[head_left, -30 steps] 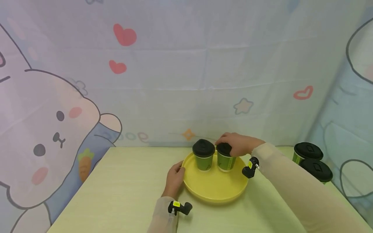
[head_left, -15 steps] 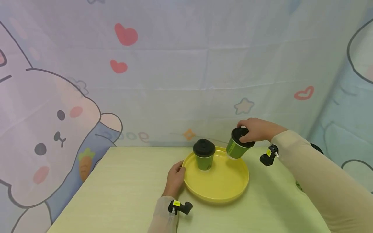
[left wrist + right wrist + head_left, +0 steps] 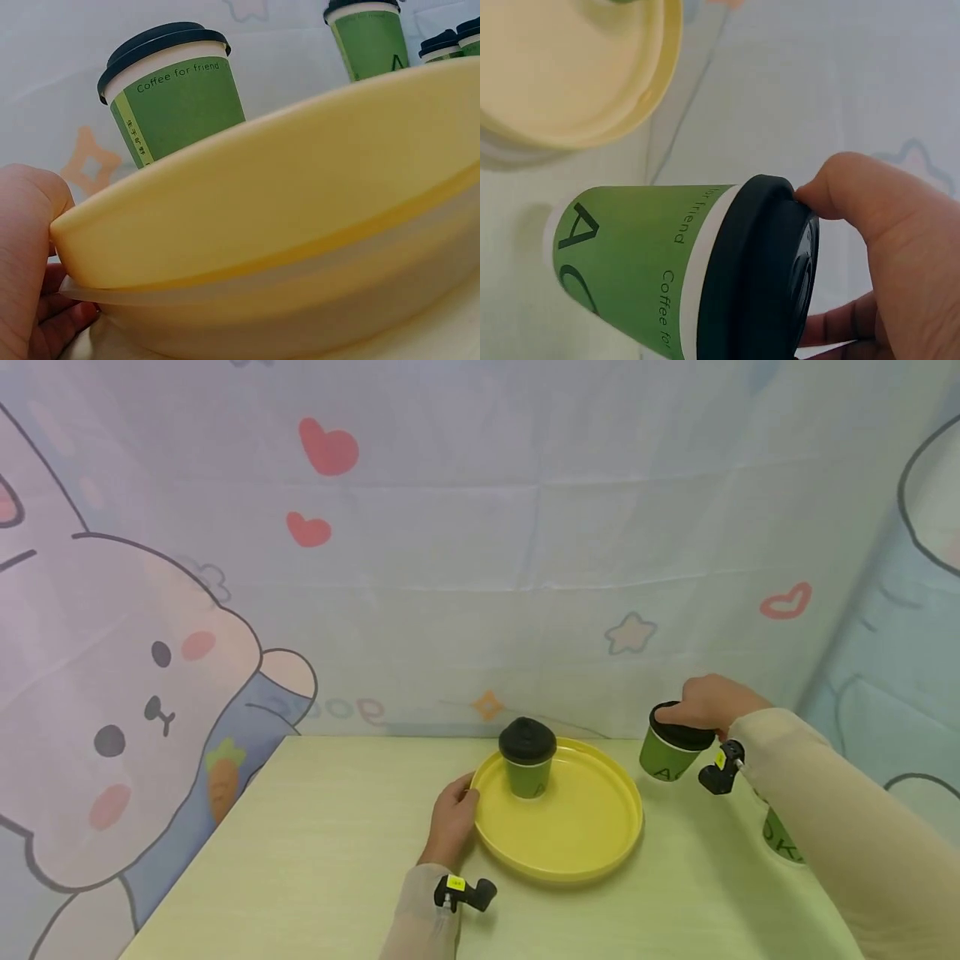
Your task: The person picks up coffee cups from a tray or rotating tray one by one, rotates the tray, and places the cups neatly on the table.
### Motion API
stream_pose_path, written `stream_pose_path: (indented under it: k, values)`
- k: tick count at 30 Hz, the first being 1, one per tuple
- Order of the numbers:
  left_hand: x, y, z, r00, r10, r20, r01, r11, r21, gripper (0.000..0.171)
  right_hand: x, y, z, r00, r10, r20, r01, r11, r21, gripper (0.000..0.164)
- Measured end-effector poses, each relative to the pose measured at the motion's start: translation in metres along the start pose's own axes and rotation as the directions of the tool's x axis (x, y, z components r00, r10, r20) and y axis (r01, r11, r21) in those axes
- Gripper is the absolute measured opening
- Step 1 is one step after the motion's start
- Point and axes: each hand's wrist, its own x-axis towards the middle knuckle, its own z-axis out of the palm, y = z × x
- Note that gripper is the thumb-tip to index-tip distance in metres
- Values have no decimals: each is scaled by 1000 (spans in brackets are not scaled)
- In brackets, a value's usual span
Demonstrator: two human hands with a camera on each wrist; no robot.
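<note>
My right hand (image 3: 716, 703) grips a green paper coffee cup (image 3: 667, 752) by its black lid, thumb on one side and fingers on the other. The cup is to the right of the round yellow tray (image 3: 577, 831), slightly tilted; in the right wrist view its green side (image 3: 630, 255) carries "Coffee for friend" lettering. At the tray's left edge, my left hand (image 3: 452, 817) holds the rim, with fingertips underneath in the left wrist view. A second coffee cup (image 3: 528, 772), black-lidded too, stands upright on the back left of the tray.
More green coffee cups (image 3: 782, 842) stand at the table's right side, mostly hidden by my right sleeve (image 3: 840, 827). Two of their lids show at the left wrist view's right edge. A printed cloth backdrop (image 3: 450, 568) rises behind the pale table (image 3: 337, 843).
My right hand has lifted one coffee cup off the tray and carried it right, past the rim. The left hand has stayed at the tray's edge.
</note>
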Motion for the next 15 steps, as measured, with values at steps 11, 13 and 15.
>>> stream_pose_path:
  k: [11, 13, 15]
  values:
    - [-1, 2, -2, 1000, 6, 10, -6, 1000, -9, 39, 7, 36, 13, 993, 110, -29, -112, 990, -80, 71]
    - [-2, 2, -2, 1000, 15, 15, -15, 1000, 2, 39, 4, 41, 15, 992, 123, -28, -125, 989, -85, 77]
    - [-2, 2, -3, 1000, 22, 17, -22, 1000, 10, 39, 2, 44, 17, 991, 132, -22, -133, 986, -96, 80]
